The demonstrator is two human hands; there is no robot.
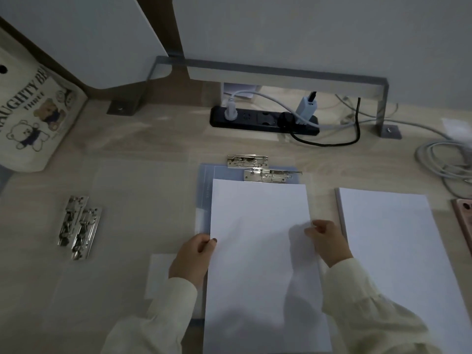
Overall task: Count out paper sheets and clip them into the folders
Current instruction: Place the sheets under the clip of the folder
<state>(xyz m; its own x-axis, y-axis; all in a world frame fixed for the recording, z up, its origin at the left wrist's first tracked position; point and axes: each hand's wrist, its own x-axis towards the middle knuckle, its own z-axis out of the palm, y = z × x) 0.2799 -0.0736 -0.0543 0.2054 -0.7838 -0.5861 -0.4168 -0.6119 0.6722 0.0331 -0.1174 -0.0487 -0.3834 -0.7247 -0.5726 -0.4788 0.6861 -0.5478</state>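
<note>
Head view: a pale wooden desk (pixel 153 149) fills the frame, with grey panels standing along its far edge. At centre, running from the middle down to the bottom edge, a batch of white paper sheets (pixel 260 238) lies over a blue folder (pixel 205 190), whose spine and top show past the sheets' left and upper edges. Just right of it, apart from the sheets, a thicker stack of white paper (pixel 390 251) rests flat on the desk. A printed cloth bag (pixel 30 118) stands at the left edge. A black power strip (pixel 263 121) with plugs sits at upper centre, and a coil of grey cable (pixel 444 159) at the right edge.

The left hand (pixel 191 256) pinches the sheets' left edge, thumb on top and fingers curled beneath. The right hand (pixel 328 241) grips their right edge with curled fingers.

Two metal clips lie at the folder's top, one (pixel 247 160) just above the other (pixel 272 175), the nearer one touching the sheets' upper edge. Another pair of clips (pixel 79 226) lies side by side at middle left, well apart from the folder.
</note>
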